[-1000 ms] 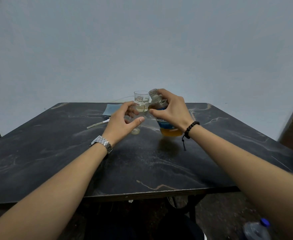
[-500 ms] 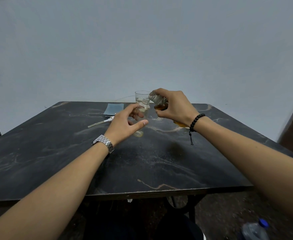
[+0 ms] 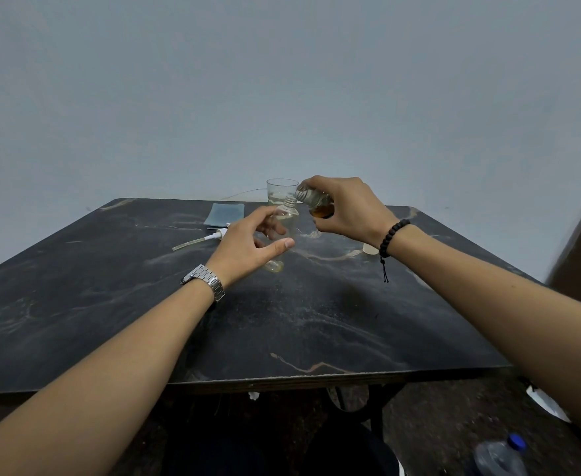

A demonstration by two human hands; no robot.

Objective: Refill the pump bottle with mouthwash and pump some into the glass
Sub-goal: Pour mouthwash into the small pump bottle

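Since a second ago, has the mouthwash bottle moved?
Yes. The mouthwash bottle has tipped further, its base lifted off the table, mouth now over the pump bottle beside the glass.

Dark marble table (image 3: 316,321) w/ glass (image 3: 281,191), pump head (image 3: 200,239), cloth (image 3: 223,214), cap (image 3: 370,249)

Right hand (image 3: 342,209) tilts the mouthwash bottle (image 3: 316,202) over the open pump bottle (image 3: 284,228), which left hand (image 3: 248,247) steadies on the bench (image 3: 282,321).

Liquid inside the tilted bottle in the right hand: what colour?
Amber-brown liquid, seen in the head view.
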